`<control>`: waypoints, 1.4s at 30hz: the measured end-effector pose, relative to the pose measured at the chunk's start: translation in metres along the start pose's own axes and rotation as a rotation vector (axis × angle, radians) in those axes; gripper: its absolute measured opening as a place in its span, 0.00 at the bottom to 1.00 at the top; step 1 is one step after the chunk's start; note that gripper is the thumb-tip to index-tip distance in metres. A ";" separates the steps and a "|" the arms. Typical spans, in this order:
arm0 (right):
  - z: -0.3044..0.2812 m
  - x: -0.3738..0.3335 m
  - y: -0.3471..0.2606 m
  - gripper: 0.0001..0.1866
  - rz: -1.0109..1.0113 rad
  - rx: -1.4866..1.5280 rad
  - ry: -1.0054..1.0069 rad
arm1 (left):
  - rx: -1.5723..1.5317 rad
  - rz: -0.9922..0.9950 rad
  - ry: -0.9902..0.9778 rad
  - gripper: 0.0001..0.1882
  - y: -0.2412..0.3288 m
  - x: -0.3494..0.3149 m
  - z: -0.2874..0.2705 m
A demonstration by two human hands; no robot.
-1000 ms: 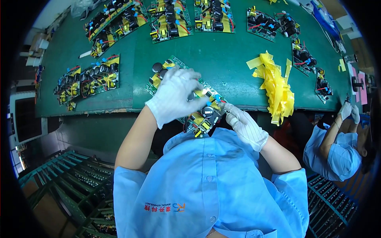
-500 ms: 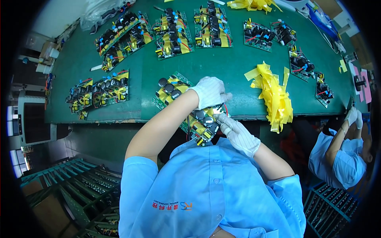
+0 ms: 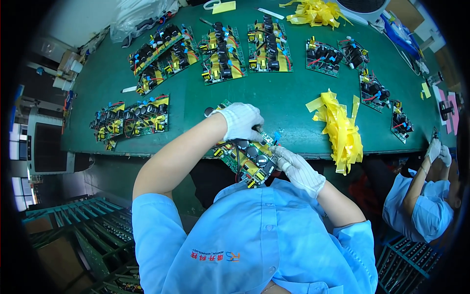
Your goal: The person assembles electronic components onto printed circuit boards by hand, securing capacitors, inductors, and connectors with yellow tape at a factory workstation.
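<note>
A green circuit board (image 3: 253,165) with black cylindrical capacitors, yellow tape and wires lies tilted across the table's front edge, close to my body. My gloved left hand (image 3: 241,122) reaches over its far half, fingers curled down onto it and hiding that middle part. At the board's right edge, my gloved right hand (image 3: 299,170) has thumb and fingers closed on it, near a small blue part (image 3: 277,136). Strips of yellow tape (image 3: 340,134) lie in a heap to the right of my hands, hanging over the front edge.
Several circuit boards (image 3: 223,54) lie across the back of the green table (image 3: 196,105), others to the left (image 3: 146,116) and right (image 3: 374,93). More yellow strips (image 3: 316,12) sit at the back. On the right, a co-worker (image 3: 418,196) handles a small part. Racks (image 3: 73,215) stand below left.
My left hand has moved left along the board, away from my right hand, uncovering more of its right side. My right hand keeps its hold. The whole view has shifted slightly.
</note>
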State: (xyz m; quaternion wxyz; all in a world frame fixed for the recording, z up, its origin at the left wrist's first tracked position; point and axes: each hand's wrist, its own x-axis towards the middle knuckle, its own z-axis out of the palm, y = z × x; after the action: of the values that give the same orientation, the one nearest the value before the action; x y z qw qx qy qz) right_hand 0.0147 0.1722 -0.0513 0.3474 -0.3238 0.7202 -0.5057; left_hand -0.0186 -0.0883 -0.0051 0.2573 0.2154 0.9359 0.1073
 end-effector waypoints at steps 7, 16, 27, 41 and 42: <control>-0.007 0.000 0.005 0.24 0.138 0.064 -0.052 | -0.129 0.029 0.115 0.19 -0.025 -0.008 0.007; -0.004 0.007 -0.005 0.26 0.069 0.028 -0.024 | 0.337 -0.033 0.189 0.25 0.013 -0.022 0.020; -0.006 0.013 -0.016 0.24 0.128 0.059 -0.083 | 0.327 -0.416 0.415 0.22 0.044 -0.074 0.061; -0.009 0.015 -0.022 0.27 0.080 0.063 -0.098 | -0.356 -0.332 1.167 0.05 0.036 -0.108 0.108; -0.011 0.014 -0.024 0.27 0.112 0.058 -0.120 | -0.403 -0.344 1.241 0.05 0.039 -0.114 0.108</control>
State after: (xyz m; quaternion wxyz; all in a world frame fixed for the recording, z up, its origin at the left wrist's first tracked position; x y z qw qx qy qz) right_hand 0.0008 0.1593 -0.0287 0.4270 -0.3026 0.7000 -0.4859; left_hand 0.1402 -0.0965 -0.0351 -0.2792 -0.0905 0.8930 0.3411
